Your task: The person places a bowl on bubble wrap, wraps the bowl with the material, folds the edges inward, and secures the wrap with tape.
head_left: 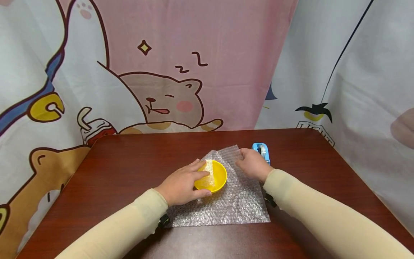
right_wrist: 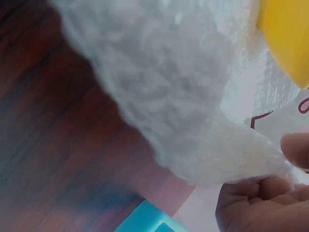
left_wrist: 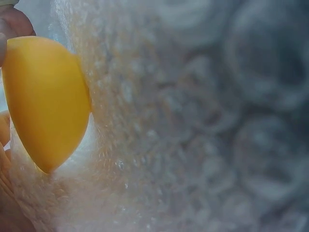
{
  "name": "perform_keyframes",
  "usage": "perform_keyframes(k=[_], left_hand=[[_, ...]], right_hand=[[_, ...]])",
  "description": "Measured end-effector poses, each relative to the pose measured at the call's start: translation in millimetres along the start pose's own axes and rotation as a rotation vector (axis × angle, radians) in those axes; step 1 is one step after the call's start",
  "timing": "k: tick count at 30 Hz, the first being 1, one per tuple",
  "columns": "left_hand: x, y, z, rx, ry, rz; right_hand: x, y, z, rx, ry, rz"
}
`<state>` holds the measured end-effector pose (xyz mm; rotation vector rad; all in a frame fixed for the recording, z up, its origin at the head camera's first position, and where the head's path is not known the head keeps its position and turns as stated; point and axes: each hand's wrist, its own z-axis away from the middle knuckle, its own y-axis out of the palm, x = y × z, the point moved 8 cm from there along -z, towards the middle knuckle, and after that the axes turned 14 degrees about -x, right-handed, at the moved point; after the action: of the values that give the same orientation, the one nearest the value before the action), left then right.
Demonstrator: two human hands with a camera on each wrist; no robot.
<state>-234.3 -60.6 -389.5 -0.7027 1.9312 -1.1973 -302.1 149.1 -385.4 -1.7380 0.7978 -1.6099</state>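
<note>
A yellow bowl (head_left: 220,177) sits on a sheet of clear bubble wrap (head_left: 239,205) in the middle of the table. One flap of the wrap is folded over the bowl's left rim into its inside. My left hand (head_left: 184,183) lies over that left side with spread, fairly straight fingers, pressing the flap. In the left wrist view the bowl's yellow outside (left_wrist: 48,101) stands beside blurred wrap. At the far right corner of the sheet, my right hand (head_left: 253,164) pinches the wrap's edge, which is raised in the right wrist view between thumb and fingers (right_wrist: 263,198).
A light blue tape dispenser (head_left: 261,150) stands just behind my right hand, partly hidden by it. The brown wooden table (head_left: 129,154) reaches back to a cartoon-printed curtain (head_left: 226,54), with more curtain along the right side.
</note>
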Motion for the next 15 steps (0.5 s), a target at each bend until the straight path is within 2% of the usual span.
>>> perform_keyframes(k=[6, 15], left_hand=[[0.0, -0.4, -0.5, -0.002, -0.005, 0.008], [0.5, 0.6, -0.3, -0.003, -0.006, 0.0]], right_hand=[[5, 2, 5, 0.001, -0.052, 0.036], [26, 7, 21, 0.004, -0.17, 0.036]])
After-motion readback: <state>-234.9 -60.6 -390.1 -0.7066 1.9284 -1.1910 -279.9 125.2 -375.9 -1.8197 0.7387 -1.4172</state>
